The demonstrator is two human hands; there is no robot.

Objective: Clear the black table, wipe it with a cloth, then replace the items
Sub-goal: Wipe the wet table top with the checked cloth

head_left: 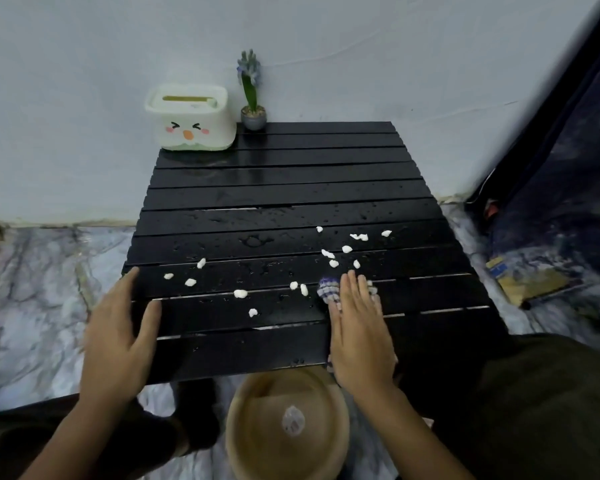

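1. A black slatted worktop [291, 188] is seen from above, set against a pale wall; water droplets are scattered over its middle slats.
2. The left hand [118, 337] is laid flat on the worktop's edge at about 8 o'clock, fingers straight and spread, nothing being held.
3. The right hand [359, 327] is pressed palm-down at about 5 o'clock, fingers straight and together; a blue-and-white checked cloth [328, 289] is pinned beneath it, bunched cloth showing past the fingertips and a corner at the wrist.
4. Small white crumbs [240, 293] are strewn across the near slats, one group toward 7 o'clock and a denser group at about 3 o'clock, just beyond the cloth.
5. A white tissue box [189, 119] with a cartoon face is placed at the far 11 o'clock corner; a small grey pot with a purple flower [253, 112] is set just beside it at 12 o'clock.
6. A round tan bowl [288, 424] is seen below the near edge at 6 o'clock, off the worktop, with a small clear scrap lying in it.
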